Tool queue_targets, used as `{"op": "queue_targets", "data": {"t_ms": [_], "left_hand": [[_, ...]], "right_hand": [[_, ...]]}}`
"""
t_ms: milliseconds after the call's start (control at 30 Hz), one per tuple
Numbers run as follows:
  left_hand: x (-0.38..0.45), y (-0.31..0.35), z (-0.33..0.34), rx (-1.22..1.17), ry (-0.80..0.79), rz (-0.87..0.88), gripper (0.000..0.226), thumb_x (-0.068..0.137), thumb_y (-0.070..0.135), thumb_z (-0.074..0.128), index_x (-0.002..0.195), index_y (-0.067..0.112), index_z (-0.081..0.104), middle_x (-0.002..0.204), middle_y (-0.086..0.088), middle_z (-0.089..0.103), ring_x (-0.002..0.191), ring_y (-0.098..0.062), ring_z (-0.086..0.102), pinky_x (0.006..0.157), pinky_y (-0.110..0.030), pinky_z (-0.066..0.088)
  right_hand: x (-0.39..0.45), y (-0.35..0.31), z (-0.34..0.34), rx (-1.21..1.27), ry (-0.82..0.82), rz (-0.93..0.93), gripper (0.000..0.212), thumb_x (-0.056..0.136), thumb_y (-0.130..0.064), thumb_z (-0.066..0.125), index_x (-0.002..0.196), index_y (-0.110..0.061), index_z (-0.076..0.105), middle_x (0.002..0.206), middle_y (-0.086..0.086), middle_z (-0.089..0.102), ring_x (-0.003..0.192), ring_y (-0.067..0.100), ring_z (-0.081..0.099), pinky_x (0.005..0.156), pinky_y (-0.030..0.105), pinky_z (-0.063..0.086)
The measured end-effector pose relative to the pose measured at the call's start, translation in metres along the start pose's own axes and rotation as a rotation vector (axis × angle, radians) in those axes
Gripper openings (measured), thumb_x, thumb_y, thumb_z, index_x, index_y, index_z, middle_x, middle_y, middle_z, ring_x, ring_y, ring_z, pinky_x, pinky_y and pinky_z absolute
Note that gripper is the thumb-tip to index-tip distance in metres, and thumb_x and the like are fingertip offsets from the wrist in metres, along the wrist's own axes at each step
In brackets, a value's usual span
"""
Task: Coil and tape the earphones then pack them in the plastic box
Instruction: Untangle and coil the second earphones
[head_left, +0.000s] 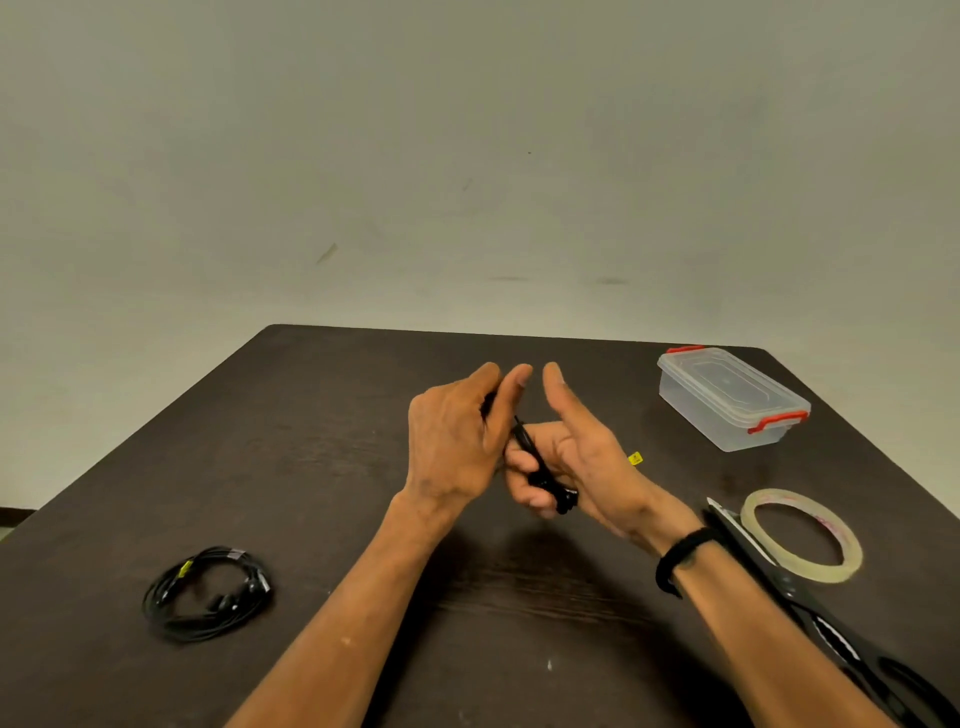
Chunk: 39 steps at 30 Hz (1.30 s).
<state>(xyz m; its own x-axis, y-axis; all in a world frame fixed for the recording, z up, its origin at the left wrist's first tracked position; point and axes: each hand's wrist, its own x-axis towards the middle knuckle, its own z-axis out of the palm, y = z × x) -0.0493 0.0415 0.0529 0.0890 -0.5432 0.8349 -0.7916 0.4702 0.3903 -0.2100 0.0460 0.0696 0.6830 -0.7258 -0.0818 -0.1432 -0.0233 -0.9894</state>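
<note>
- Both hands meet over the middle of the table. The left hand is closed around black earphones, its fingers wrapped over the cord; the right hand holds the same bundle from below with curled fingers, thumb raised and free.
- An earbud end sticks out under the right hand's fingers — the rest of the cord is hidden between the palms.
- A second, coiled set lies near the near-left edge, well apart from the hands.
- The box, clear with red latches and its lid on, sits at the far-right corner.
- A tape roll lies flat by the right edge, with scissors just beside it, partly under the right forearm.
- A small yellow tag lies just right of the hands.
- The far-left part of the table is bare — so is the strip between the forearms.
</note>
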Motion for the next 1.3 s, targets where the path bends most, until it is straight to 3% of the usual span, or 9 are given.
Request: {"op": "queue_targets", "data": {"t_ms": [200, 333, 433, 533, 733, 867, 1067, 1200, 1300], "left_hand": [[0.003, 0.001, 0.005, -0.276, -0.125, -0.244, 0.060, 0.107, 0.047, 0.052, 0.057, 0.018, 0.036, 0.047, 0.008, 0.034, 0.046, -0.011, 0.033, 0.049, -0.027, 0.028], [-0.002, -0.003, 0.012, -0.443, -0.205, -0.398, 0.067, 0.104, 0.058, 0.049, 0.063, 0.006, 0.049, 0.051, -0.009, 0.045, 0.050, -0.016, 0.042, 0.052, -0.044, 0.039], [-0.010, -0.001, 0.021, -0.486, -0.317, -0.484, 0.049, 0.103, 0.044, 0.055, 0.068, 0.011, 0.064, 0.059, -0.013, 0.064, 0.056, -0.013, 0.053, 0.054, -0.043, 0.045], [-0.016, 0.009, 0.028, -0.414, -0.515, -0.497, 0.043, 0.102, 0.024, 0.058, 0.060, 0.017, 0.058, 0.052, 0.000, 0.055, 0.052, -0.007, 0.044, 0.054, -0.033, 0.036], [-0.022, 0.023, 0.027, -0.140, -0.520, -0.300, 0.061, 0.108, 0.044, 0.046, 0.054, 0.018, 0.036, 0.043, 0.004, 0.040, 0.043, -0.018, 0.039, 0.051, -0.036, 0.034], [-0.026, 0.024, 0.026, 0.060, -0.492, -0.073, 0.061, 0.107, 0.054, 0.036, 0.056, 0.021, 0.032, 0.048, 0.001, 0.041, 0.049, -0.027, 0.042, 0.056, -0.042, 0.050], [-0.021, 0.035, 0.017, 0.045, -0.302, 0.170, 0.054, 0.108, 0.049, 0.041, 0.060, 0.023, 0.037, 0.047, 0.004, 0.042, 0.042, -0.020, 0.039, 0.046, -0.034, 0.034], [-0.012, 0.037, 0.006, -0.029, -0.106, 0.225, 0.045, 0.107, 0.041, 0.050, 0.067, 0.032, 0.033, 0.051, 0.014, 0.032, 0.044, -0.012, 0.031, 0.048, -0.026, 0.023], [-0.007, 0.033, 0.000, -0.083, -0.006, 0.193, 0.042, 0.106, 0.034, 0.055, 0.069, 0.034, 0.036, 0.055, 0.019, 0.026, 0.046, -0.009, 0.028, 0.050, -0.019, 0.021]], "right_hand": [[-0.002, -0.009, -0.001, 0.440, -0.163, -0.044, 0.083, 0.089, -0.092, 0.012, 0.079, -0.015, 0.040, 0.068, 0.009, 0.040, 0.060, 0.023, 0.030, 0.061, 0.035, 0.033], [-0.001, -0.010, -0.002, 0.699, -0.203, -0.132, 0.077, 0.094, -0.088, 0.022, 0.087, -0.015, 0.044, 0.071, 0.012, 0.044, 0.065, 0.025, 0.034, 0.065, 0.037, 0.035], [-0.001, -0.011, -0.005, 0.860, -0.138, -0.236, 0.069, 0.101, -0.080, 0.027, 0.089, -0.014, 0.045, 0.071, 0.008, 0.040, 0.066, 0.023, 0.027, 0.064, 0.035, 0.030], [-0.003, -0.011, -0.014, 0.977, -0.011, -0.327, 0.069, 0.098, -0.082, 0.035, 0.089, -0.015, 0.047, 0.074, 0.003, 0.033, 0.067, 0.019, 0.024, 0.065, 0.033, 0.026], [-0.006, -0.006, -0.026, 1.027, 0.249, -0.444, 0.079, 0.085, -0.093, 0.040, 0.089, -0.014, 0.050, 0.077, 0.004, 0.038, 0.067, 0.018, 0.030, 0.066, 0.033, 0.033], [-0.006, -0.003, -0.035, 0.974, 0.453, -0.497, 0.078, 0.085, -0.092, 0.039, 0.086, -0.015, 0.051, 0.078, 0.006, 0.044, 0.067, 0.020, 0.038, 0.065, 0.034, 0.035], [-0.002, 0.001, -0.037, 0.461, 0.686, -0.399, 0.069, 0.090, -0.084, 0.029, 0.086, -0.017, 0.048, 0.070, 0.008, 0.050, 0.060, 0.018, 0.040, 0.058, 0.032, 0.038], [0.000, 0.003, -0.022, 0.185, 0.562, -0.326, 0.064, 0.094, -0.074, 0.027, 0.085, -0.013, 0.046, 0.065, 0.003, 0.048, 0.058, 0.013, 0.040, 0.054, 0.021, 0.038], [0.000, 0.006, -0.013, -0.077, 0.452, -0.254, 0.081, 0.098, -0.073, 0.019, 0.082, 0.003, 0.044, 0.068, 0.018, 0.038, 0.060, 0.012, 0.037, 0.058, 0.020, 0.036]]}}
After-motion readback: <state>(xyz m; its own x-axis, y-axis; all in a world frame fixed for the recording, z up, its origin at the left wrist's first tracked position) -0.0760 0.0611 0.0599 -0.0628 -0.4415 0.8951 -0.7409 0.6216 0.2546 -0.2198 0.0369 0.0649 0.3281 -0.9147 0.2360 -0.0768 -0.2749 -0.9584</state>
